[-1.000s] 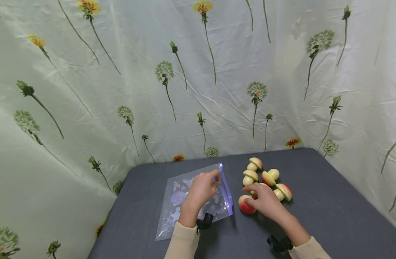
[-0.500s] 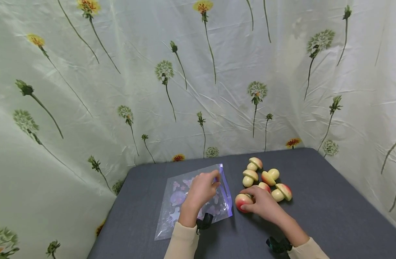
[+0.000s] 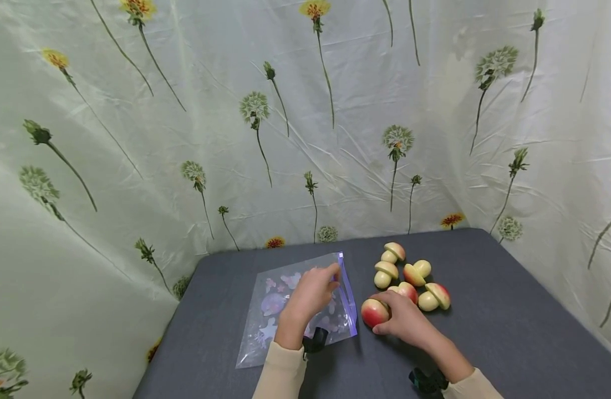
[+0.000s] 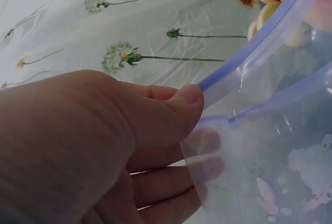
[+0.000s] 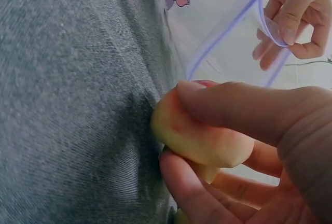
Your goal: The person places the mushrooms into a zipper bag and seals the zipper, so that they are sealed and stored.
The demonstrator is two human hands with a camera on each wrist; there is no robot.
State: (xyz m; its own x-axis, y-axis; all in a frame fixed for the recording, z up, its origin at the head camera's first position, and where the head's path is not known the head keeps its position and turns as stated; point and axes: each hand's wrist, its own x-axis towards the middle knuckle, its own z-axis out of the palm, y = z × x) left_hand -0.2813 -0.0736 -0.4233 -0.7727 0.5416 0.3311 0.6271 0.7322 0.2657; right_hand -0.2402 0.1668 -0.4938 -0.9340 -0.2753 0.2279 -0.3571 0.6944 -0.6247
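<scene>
A clear zip bag [image 3: 254, 335] with purple and pink prints lies on the dark table, its purple zip edge [image 4: 254, 53] facing right. My left hand [image 3: 310, 299] pinches one side of the bag's mouth between thumb and forefinger, and the mouth gapes in the left wrist view. To the right of the mouth, my right hand [image 3: 407, 318] grips a toy mushroom [image 5: 199, 136] by its red-and-yellow cap, thumb on one side and fingers on the other. The mushroom sits low, close over the cloth. Its stem is mostly hidden by the fingers.
Several more toy mushrooms [image 3: 386, 271] lie in a loose group behind and right of my right hand, one of them [image 3: 408, 292] right by its fingers. The dark table [image 3: 495, 332] ends at the back against a flowered curtain [image 3: 355, 166].
My right hand has closed its grip on the nearest mushroom and brought it a little left toward the bag's mouth. My left hand keeps its pinch, almost still.
</scene>
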